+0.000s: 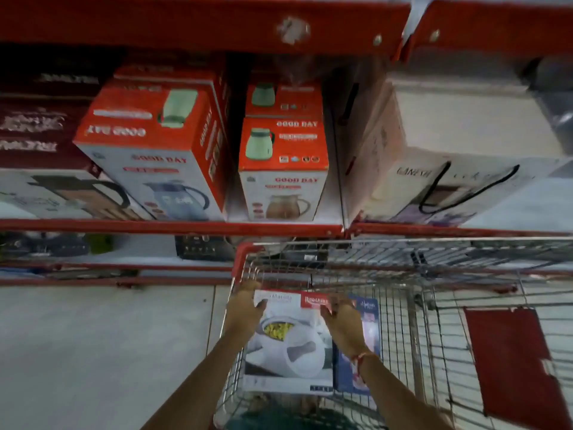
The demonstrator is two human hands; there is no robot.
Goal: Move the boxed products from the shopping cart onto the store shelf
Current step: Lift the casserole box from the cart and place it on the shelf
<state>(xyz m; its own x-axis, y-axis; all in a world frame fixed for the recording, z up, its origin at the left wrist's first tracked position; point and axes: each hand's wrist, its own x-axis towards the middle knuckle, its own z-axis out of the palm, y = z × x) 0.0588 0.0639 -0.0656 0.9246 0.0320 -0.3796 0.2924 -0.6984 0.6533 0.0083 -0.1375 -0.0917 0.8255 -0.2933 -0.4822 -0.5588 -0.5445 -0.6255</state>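
Two bare forearms are seen, no sleeves worn. A thin red thread band [359, 361] is tied round the right wrist; nothing is worn on the left.

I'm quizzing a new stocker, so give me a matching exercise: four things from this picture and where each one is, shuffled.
Things:
1. white box
2. blue box
3. orange kettle box
4. red panel

Places:
A. upright on the shelf
B. between both hands
C. on the cart's right side
D. in the cart, right of the white box

Pairs: 1-B, 2-D, 3-A, 4-C
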